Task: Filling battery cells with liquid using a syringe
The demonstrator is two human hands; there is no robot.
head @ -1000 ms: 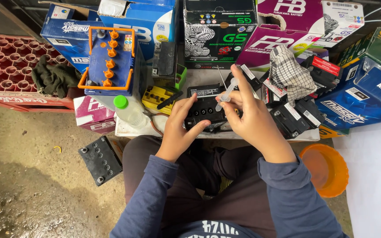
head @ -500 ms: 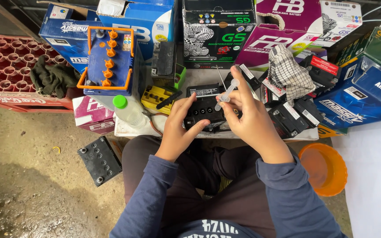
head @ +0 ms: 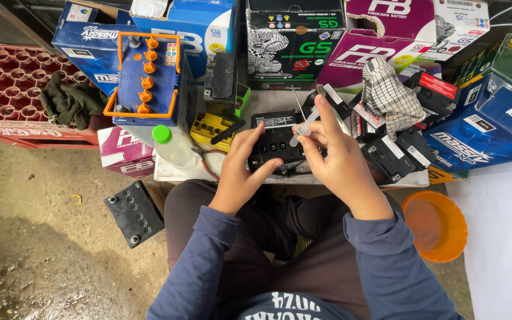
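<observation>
A small black battery (head: 277,144) sits at the near edge of a low white table (head: 173,173), right in front of me. My left hand (head: 241,170) grips its left side, thumb on the front and fingers on top. In my right hand (head: 336,157) I hold a clear plastic syringe (head: 303,127), tilted with its tip pointing down at the battery's top; the forefinger rests on the plunger end. My knees in dark trousers sit just below the table.
A blue battery with orange caps (head: 146,80) and a green-capped bottle (head: 173,148) stand left. Several black batteries (head: 395,155) and a checked cloth (head: 389,98) lie right, cartons behind. On the floor: a black battery (head: 134,212) and an orange bowl (head: 437,225).
Nearly nothing has changed. Both hands keep their hold on the battery and syringe; the view has shifted very slightly.
</observation>
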